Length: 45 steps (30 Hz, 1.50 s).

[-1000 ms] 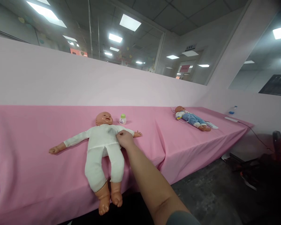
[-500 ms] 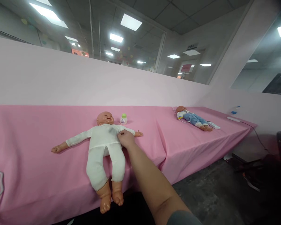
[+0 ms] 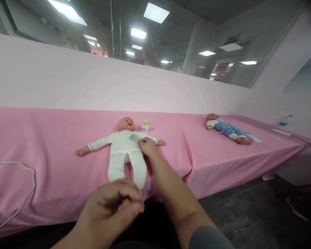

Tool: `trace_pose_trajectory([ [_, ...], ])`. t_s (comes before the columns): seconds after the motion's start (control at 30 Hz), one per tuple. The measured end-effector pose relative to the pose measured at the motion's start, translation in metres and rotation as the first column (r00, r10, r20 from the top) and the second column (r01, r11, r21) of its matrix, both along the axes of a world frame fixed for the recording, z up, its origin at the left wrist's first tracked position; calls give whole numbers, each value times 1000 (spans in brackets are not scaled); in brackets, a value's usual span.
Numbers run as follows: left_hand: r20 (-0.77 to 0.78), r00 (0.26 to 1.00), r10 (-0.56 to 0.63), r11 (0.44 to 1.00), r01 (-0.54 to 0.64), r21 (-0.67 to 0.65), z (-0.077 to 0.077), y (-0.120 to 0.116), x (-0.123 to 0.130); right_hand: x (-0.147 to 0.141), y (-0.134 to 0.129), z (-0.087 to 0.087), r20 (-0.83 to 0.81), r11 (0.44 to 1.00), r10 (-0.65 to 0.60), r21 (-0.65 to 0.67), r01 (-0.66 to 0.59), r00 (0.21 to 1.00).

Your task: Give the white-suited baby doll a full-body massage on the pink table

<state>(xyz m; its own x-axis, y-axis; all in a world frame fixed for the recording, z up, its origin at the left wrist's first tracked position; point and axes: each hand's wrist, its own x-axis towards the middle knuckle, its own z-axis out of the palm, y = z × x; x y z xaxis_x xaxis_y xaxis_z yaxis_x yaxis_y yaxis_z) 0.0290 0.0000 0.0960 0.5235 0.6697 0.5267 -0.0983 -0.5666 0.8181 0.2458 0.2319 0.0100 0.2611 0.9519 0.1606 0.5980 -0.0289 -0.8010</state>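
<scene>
A baby doll (image 3: 124, 141) in a white cloth suit lies face up on the pink-covered table, arms spread. My right hand (image 3: 148, 146) is closed at the side of the doll's chest, fingers pressed to the cloth below its arm. Close to the camera, my left hand (image 3: 110, 207) is slightly blurred, with fingers curled and a gap to the thumb; nothing shows in it. It hides part of the doll's lower legs and feet. Beside the doll's head stands a small bottle (image 3: 145, 126) with a green cap.
Farther right on the pink cloth (image 3: 54, 138) lies a second doll (image 3: 226, 129) in blue trousers, with thin tubes. A white power strip (image 3: 281, 132) and a clear bottle (image 3: 285, 121) are near the far right corner. A white cable (image 3: 32, 188) crosses the left side.
My left hand has come into view at the bottom, in front of the doll's legs. My right hand stays at the doll's side. The view has shifted, moving the scene rightward and slightly up.
</scene>
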Motion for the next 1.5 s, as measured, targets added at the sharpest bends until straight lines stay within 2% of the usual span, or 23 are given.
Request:
trace_pose_trajectory([
  [0.03,30,998,63,995,-60,-77,-1,9,3,1,0,-1,4,1000,2,7,-2,1000],
  [0.1,58,984,171,982,-165,-87,-5,24,5,2,-1,-2,4,1000,9,23,-9,1000],
  [0.23,85,951,297,930,-308,199,-12,34,2,4,-3,-1,-7,1000,20,8,-20,1000],
  [0.3,106,947,302,893,-320,315,-13,33,0,4,-4,0,-8,1000,18,5,-18,1000],
  [0.4,127,946,298,854,-324,407,-16,30,0,5,-5,1,-9,1000,18,6,-18,1000],
  [0.53,153,946,287,809,-325,489,-17,28,0,5,-6,2,-14,1000,17,-10,-17,1000],
  [0.67,140,937,320,762,-343,550,-17,28,0,4,-12,3,-49,997,70,-26,-72,996],
  [0.77,114,928,355,759,-357,544,-17,28,-1,4,-16,4,-44,992,121,-37,-122,992],
  [0.87,62,925,376,837,-367,406,-20,29,0,4,-17,5,-17,988,153,-36,-153,988],
  [0.93,34,913,407,896,-406,180,-24,33,2,4,-17,5,-5,986,166,-36,-166,986],
  [0.97,35,907,419,907,-420,32,-26,35,3,4,-18,5,-2,984,171,-38,-171,985],
  [1.03,76,905,418,886,-388,-252,-30,41,4,3,-19,4,0,982,181,-46,-181,984],
  [1.1,158,904,398,852,-300,-430,-33,45,5,2,-20,4,3,980,191,-59,-191,981],
  [1.2,228,891,392,818,-224,-530,-34,48,4,2,-27,4,9,977,200,-70,-199,980],
  [1.37,184,894,408,776,-234,-586,-27,44,3,4,-50,7,21,973,226,-59,-225,974],
  [1.5,179,895,408,777,-237,-583,-30,45,3,4,-72,5,-21,972,231,-26,-232,973],
])
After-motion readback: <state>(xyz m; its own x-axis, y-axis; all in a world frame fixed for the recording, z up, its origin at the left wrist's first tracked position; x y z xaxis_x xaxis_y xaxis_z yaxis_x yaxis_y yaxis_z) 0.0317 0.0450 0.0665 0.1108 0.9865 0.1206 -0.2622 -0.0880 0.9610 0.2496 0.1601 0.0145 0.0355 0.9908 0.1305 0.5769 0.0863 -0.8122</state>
